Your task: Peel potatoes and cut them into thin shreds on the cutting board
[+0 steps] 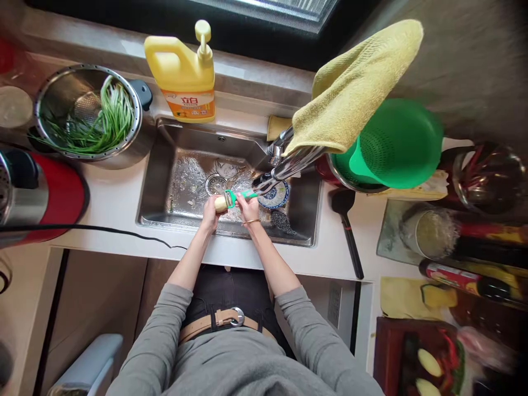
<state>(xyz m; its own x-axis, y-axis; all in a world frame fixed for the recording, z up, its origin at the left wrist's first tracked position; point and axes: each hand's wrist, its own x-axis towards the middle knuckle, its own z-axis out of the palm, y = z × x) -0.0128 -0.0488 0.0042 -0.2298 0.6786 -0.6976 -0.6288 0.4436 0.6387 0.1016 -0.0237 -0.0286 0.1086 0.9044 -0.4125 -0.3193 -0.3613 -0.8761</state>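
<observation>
Over the front of the steel sink (157, 187), my left hand (210, 213) is closed around a pale yellow potato (221, 204), its skin off where it shows. My right hand (248, 210) grips a green peeler (231, 198), whose head is at the potato's right end. Just beyond my right hand, the faucet (264, 179) reaches over the basin. A blue-patterned plate (277, 196) lies in the sink to the right of the hands. Water and small scraps cover the sink floor around the drain (215, 184).
A pot (86, 157) of green onions and a yellow detergent jug (181, 77) stand behind. A yellow towel (355, 82) drapes over the faucet. To the right are a green colander (421, 143), a black spatula (348, 231) and a cutting board (388, 352). A black cord (124, 232) crosses the left counter.
</observation>
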